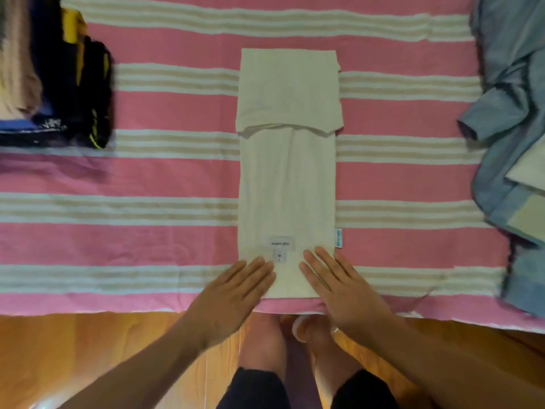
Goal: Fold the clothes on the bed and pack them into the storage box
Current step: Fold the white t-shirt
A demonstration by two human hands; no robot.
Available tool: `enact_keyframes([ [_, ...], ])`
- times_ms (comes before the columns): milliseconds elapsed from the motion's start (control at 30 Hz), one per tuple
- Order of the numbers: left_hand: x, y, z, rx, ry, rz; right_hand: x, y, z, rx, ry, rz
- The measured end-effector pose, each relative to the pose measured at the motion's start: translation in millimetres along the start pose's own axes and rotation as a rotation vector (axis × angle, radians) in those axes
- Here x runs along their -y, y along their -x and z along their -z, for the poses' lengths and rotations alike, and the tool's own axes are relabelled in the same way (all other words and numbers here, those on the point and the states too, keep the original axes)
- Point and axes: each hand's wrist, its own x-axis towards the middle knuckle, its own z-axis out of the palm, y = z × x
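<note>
Both the left hand [236, 293] and right hand [339, 286] lay flat, fingers straight, on the near end of a cream shirt [287, 184] whose folded length stretched directly away across the striped bed [147, 178].

A cream shirt [287, 178] is lying flat mid-bed as a long narrow strip running from 12 to 6 o'clock, its far end doubled back toward the middle. Blue clothes [513, 119] are lying crumpled at 3 o'clock. Dark folded clothes [73, 93] are sitting stacked at 10 o'clock.
</note>
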Motion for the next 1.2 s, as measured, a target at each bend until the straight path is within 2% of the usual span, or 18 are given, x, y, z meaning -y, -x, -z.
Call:
enact_keyframes([
  [133,-1.9,-16.2,7.8,-0.11,0.036,0.075,-3.9,-2.5,-5.8,-0.07,0.091,0.012],
  [267,-7.1,-26.7,25.7,-0.204,-0.009,0.109,-2.8,-3.0,3.5,-0.233,0.087,-0.004],
  [333,-17.9,-16.9,33.0,-0.191,0.045,0.089,4.5,8.0,7.0,-0.288,0.057,0.03],
  [400,-30.3,-3.1,41.0,-0.092,0.099,0.016,14.1,27.4,18.8,-0.159,-0.03,0.055],
  [467,-37.0,7.9,52.8,-0.01,0.248,-0.019,15.7,44.6,32.4,0.025,-0.239,0.025],
  [500,-36.9,8.7,63.3,-0.017,0.396,0.034,14.1,46.3,44.4,0.051,-0.331,-0.003],
  [533,-34.5,5.3,76.9,-0.043,0.583,0.168,9.4,41.8,55.6,0.055,-0.458,-0.077],
  [633,-6.9,-29.7,112.3,-0.199,1.122,0.7,-16.2,-1.2,88.0,-0.238,-0.801,-0.385],
  [700,16.9,-61.4,119.8,-0.313,1.343,0.886,-36.6,-40.1,103.0,-0.316,-0.869,-0.522],
  [800,34.2,-94.7,109.1,-0.382,1.388,1.058,-51.8,-78.8,96.7,-0.349,-0.91,-0.679],
  [900,26.6,-90.1,90.5,-0.463,1.253,1.155,-37.9,-81.2,87.2,-0.526,-0.939,-0.787],
  [967,12.2,-72.1,81.2,-0.537,0.964,1.076,-24.7,-61.1,79.8,-0.624,-0.733,-0.774],
  [1033,1.5,-50.4,74.2,-0.541,0.489,0.792,-8.0,-37.0,69.4,-0.605,-0.424,-0.563],
  [1067,0.0,-41.9,70.0,-0.509,0.327,0.588,0.7,-26.5,64.2,-0.533,-0.271,-0.39],
  [1133,4.8,-34.1,61.2,-0.334,0.153,0.228,11.3,-17.4,49.8,-0.291,-0.057,-0.107],
  [1200,14.9,-35.0,46.0,-0.173,-0.006,0.065,5.1,-23.1,37.4,-0.115,0.054,-0.085],
])
